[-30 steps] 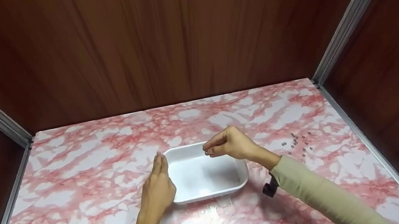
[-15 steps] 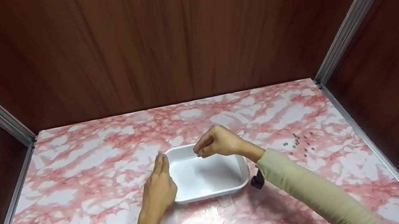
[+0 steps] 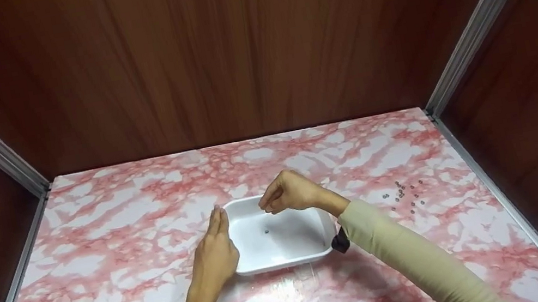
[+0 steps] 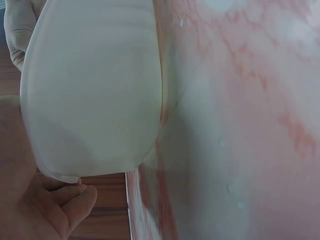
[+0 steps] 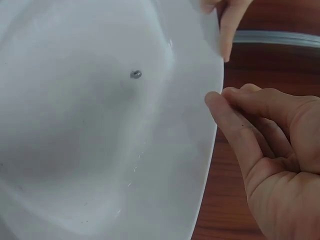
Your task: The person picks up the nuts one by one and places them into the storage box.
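Observation:
In the head view a white rectangular dish stands mid-table. My left hand rests along its left rim with the fingers straight; in the left wrist view its fingertips lie right at the rim. My right hand hovers over the far part of the dish, thumb and fingertips together, fingers bent, with nothing showing between them. One small grey metal nut lies on the dish floor, also visible as a shiny dark nut in the right wrist view.
Several more small metal nuts lie scattered on the red-and-white marbled table, right of the dish. Brown wood-grain panels with metal corner rails close off the back and sides.
My right hand has moved left over the dish and let go of the small nut, which now lies on the dish floor. My left hand has stayed at the rim.

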Motion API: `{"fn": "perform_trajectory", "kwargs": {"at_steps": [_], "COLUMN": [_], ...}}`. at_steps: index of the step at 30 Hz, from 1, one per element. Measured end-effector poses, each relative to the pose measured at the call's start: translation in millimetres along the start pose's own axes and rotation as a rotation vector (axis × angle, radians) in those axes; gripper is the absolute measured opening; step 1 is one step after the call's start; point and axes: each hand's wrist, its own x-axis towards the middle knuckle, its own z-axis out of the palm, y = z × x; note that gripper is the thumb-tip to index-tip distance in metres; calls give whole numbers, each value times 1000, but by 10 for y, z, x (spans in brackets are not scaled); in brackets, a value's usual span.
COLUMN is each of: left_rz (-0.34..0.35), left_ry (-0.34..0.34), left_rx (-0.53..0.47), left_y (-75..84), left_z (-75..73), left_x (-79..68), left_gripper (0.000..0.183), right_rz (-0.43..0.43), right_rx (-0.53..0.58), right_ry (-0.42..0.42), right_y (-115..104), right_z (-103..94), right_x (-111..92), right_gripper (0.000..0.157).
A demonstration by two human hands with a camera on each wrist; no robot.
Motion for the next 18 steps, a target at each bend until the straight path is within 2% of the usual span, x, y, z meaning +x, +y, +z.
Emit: {"fn": "perform_trajectory", "kwargs": {"at_steps": [11, 18], "left_rz": [-11, -14], "left_ry": [10, 5], "left_rx": [-8, -19], "left_y": [-6, 6], "left_z": [-6, 1], "left_x": [5, 3], "left_gripper": [57, 57], "right_rz": [-106, -100], "right_rx": [-189, -248], "right_ry": [31, 98], "right_y": [44, 16], "right_z": [-14, -46], "right_x": [-83, -246], "right_gripper": [19, 22]}}
